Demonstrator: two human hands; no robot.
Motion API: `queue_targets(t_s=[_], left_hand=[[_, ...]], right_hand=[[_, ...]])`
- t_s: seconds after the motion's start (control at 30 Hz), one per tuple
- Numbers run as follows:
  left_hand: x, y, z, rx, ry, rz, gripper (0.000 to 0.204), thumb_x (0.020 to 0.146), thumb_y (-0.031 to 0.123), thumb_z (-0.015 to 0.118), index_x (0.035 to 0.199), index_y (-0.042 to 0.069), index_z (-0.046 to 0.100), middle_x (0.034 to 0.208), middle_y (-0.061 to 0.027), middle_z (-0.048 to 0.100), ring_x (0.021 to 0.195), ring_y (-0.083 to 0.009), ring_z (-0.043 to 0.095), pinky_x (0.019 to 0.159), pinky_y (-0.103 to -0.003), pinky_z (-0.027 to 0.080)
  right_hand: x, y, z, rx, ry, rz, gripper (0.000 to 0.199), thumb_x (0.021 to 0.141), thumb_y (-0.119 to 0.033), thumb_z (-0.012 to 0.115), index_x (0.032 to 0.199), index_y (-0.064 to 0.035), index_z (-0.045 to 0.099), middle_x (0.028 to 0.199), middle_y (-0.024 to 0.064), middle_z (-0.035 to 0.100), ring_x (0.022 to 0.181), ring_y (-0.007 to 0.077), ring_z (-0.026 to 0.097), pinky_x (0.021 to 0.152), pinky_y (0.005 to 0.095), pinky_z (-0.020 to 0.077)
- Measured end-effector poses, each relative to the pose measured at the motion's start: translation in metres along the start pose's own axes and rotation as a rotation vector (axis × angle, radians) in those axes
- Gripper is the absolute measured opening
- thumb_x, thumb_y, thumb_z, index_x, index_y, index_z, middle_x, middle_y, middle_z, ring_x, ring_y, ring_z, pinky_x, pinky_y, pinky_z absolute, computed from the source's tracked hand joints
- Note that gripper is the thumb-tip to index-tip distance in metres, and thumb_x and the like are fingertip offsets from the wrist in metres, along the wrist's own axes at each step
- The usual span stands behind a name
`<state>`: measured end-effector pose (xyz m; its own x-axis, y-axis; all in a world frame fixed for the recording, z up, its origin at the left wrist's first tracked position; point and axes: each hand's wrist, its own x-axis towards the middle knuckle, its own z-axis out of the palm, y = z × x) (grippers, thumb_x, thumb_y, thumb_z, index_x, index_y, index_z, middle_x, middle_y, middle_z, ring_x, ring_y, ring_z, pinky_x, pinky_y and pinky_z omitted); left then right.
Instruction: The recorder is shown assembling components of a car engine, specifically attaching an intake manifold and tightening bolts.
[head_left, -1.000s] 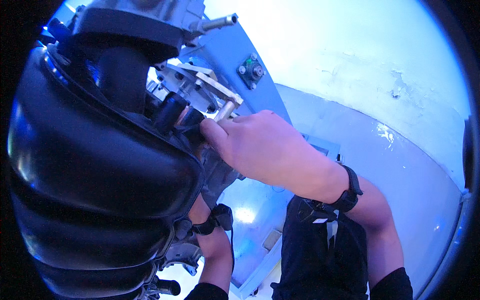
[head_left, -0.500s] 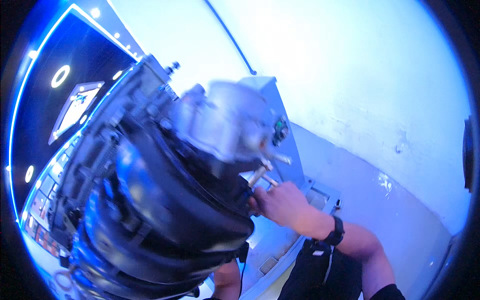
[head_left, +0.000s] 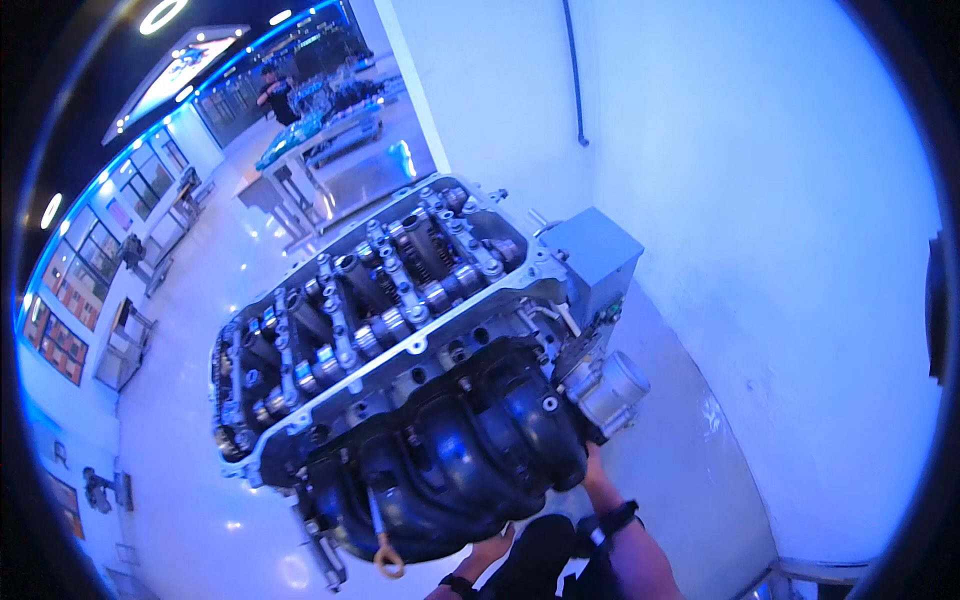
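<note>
Since the earlier frames the view has pulled back and upward, so the whole engine [head_left: 400,370] now shows where before only its black side filled the picture, and the right hand [head_left: 592,470], then laid openly on the metal fittings, has slipped mostly behind the engine's lower edge.

The engine sits in the middle of the frame with its long axis running from lower left to upper right. Its open top, with camshafts and valve gear, faces the upper left. The black intake manifold [head_left: 460,460] bulges toward the lower right, and the silvery throttle body [head_left: 610,390] points right.

The right forearm rises from the bottom edge with a dark wrist band [head_left: 616,520]; the hand reaches up just beneath the throttle body, fingers hidden, so how far they are closed cannot be told. The left hand [head_left: 492,548] shows only as a sliver under the manifold, near a yellow dipstick loop [head_left: 388,565]; its grip cannot be told either.

A grey box [head_left: 592,255] stands at the engine's upper right end against a pale wall [head_left: 760,200]. A table [head_left: 320,140] and a person [head_left: 275,92] stand far off at upper left.
</note>
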<state>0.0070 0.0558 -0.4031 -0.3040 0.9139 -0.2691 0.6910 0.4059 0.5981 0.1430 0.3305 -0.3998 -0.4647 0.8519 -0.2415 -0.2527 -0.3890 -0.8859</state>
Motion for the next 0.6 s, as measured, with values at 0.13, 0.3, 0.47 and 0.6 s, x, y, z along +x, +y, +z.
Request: queue_targets(t_s=[0.13, 0.3, 0.47, 0.6], left_hand=[[-0.063, 0.017, -0.055, -0.084, -0.017, 0.116, 0.039, 0.076, 0.014, 0.06, 0.115, 0.011, 0.058, 0.112, -0.013, 0.059, 0.105, -0.0331, 0.054, 0.094, -0.041, 0.041], [-0.152, -0.066, -0.098, -0.188, 0.014, -0.016, 0.031, 0.078, 0.011, 0.06, 0.106, -0.001, 0.053, 0.111, -0.0154, 0.056, 0.102, -0.0315, 0.051, 0.089, -0.04, 0.042], [-0.074, -0.155, -0.126, -0.165, -0.389, -0.107, 0.048, 0.076, 0.018, 0.063, 0.121, 0.007, 0.05, 0.114, -0.0176, 0.056, 0.102, -0.0341, 0.055, 0.083, -0.045, 0.047], [0.025, -0.089, -0.174, -0.002, -0.757, 0.009, 0.047, 0.077, 0.019, 0.061, 0.121, 0.007, 0.05, 0.114, -0.0174, 0.056, 0.101, -0.0339, 0.056, 0.082, -0.045, 0.047]], right_hand=[[-0.01, -0.021, 0.012, 0.067, -0.063, 0.126, 0.04, 0.093, -0.024, 0.046, 0.127, -0.0033, 0.043, 0.128, 0.0066, 0.048, 0.114, 0.0235, 0.047, 0.098, 0.0338, 0.0348], [0.025, -0.014, 0.068, -0.067, -0.016, -0.103, 0.04, 0.095, -0.025, 0.043, 0.129, -0.0039, 0.042, 0.129, 0.0056, 0.048, 0.114, 0.0218, 0.047, 0.099, 0.0326, 0.0338], [0.025, -0.027, 0.042, -0.119, 0.101, -0.314, 0.038, 0.095, -0.038, 0.038, 0.083, -0.0049, 0.053, 0.071, 0.0018, 0.05, 0.062, 0.0174, 0.044, 0.057, 0.0356, 0.0377], [-0.032, -0.125, 0.074, -0.121, 0.247, 0.188, 0.06, 0.092, -0.052, 0.031, 0.061, -0.0064, 0.055, 0.05, 0.0016, 0.047, 0.045, 0.0158, 0.042, 0.043, 0.0349, 0.0354]])
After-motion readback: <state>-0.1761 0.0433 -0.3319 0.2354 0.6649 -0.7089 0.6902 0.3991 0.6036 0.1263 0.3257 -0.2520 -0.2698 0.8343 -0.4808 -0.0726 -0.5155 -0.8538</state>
